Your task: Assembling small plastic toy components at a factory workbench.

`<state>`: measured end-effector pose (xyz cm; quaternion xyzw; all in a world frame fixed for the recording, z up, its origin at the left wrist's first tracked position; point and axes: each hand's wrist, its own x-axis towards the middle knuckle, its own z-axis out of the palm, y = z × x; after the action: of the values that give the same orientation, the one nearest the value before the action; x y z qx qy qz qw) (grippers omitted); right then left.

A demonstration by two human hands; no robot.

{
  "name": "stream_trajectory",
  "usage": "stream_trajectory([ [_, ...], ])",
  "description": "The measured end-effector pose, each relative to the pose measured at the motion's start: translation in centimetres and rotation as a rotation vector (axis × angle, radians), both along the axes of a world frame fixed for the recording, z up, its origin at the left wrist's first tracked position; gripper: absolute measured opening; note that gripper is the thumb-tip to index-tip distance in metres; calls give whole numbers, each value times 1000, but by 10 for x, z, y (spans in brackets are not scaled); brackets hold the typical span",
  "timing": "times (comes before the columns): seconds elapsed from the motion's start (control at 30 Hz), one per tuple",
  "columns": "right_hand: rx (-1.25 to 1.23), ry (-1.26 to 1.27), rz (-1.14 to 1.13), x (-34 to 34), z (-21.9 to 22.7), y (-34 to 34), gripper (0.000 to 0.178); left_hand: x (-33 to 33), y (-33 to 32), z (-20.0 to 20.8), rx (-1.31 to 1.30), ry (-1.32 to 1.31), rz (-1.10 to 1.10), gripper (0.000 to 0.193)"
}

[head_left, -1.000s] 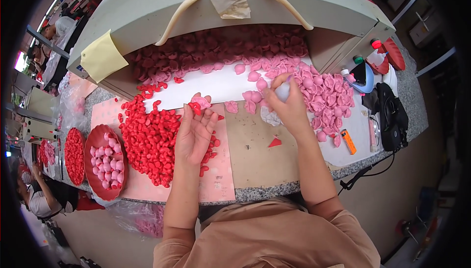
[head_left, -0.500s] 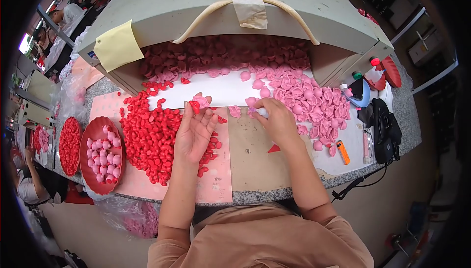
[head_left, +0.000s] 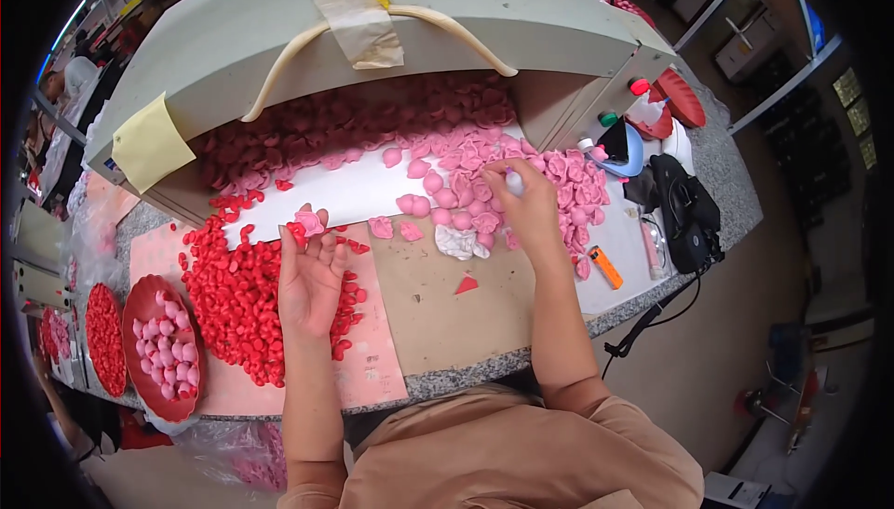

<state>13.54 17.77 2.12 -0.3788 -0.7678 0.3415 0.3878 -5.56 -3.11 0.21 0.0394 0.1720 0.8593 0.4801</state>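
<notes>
My left hand [head_left: 312, 290] is palm up over the edge of a pile of small red pieces [head_left: 237, 309]. Its thumb and fingertips pinch a red piece [head_left: 294, 232], and a pink petal-shaped piece [head_left: 310, 221] sits against it; the other fingers curl loosely. My right hand [head_left: 529, 206] grips a small whitish bottle [head_left: 515, 183], mostly covered by the fingers, above the heap of pink petal-shaped pieces [head_left: 466, 183]. Two loose pink pieces [head_left: 380, 227] lie between the hands. A crumpled white tissue [head_left: 461, 243] rests below my right hand.
A grey cabinet-like box [head_left: 372, 48] with an open front stands over the pink heap. At left are a red dish [head_left: 138, 346] of pink-and-red pieces and a dish of red pieces [head_left: 105, 337]. An orange lighter [head_left: 606, 268] and black bag [head_left: 684, 216] lie right.
The view has swung, so the bench appears shifted left. My right hand has lifted away from the near edge of the pink heap, uncovering the tissue. My left hand keeps its pieces.
</notes>
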Motion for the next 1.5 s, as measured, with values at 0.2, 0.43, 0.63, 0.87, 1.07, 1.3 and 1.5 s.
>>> stream_trajectory([
  [0.2, 237, -240, -2, 13, -17, 4, 17, 6, 1, 0, -44, 10, -17, 40],
  [0.43, -302, 54, 112, 10, 1, -18, 18, 5, 1, 0, -68, 9, -9, 42],
  [0.63, 29, -156, 361, 3, -7, -78, 18, 2, 0, 2, -45, 34, -22, 41],
  [0.87, 143, -299, 540, 20, -21, -109, 25, 2, 0, 3, -77, 80, -12, 41],
  [1.07, 76, -336, 719, 18, -7, -103, 26, 7, -3, 3, -80, 57, -17, 42],
  [1.3, 84, -584, 600, 12, -12, -105, 26, 8, -3, 4, -64, 72, -36, 42],
  [1.5, 22, -406, 749, 14, -3, -90, 28, 11, 2, 6, -105, 55, -66, 42],
])
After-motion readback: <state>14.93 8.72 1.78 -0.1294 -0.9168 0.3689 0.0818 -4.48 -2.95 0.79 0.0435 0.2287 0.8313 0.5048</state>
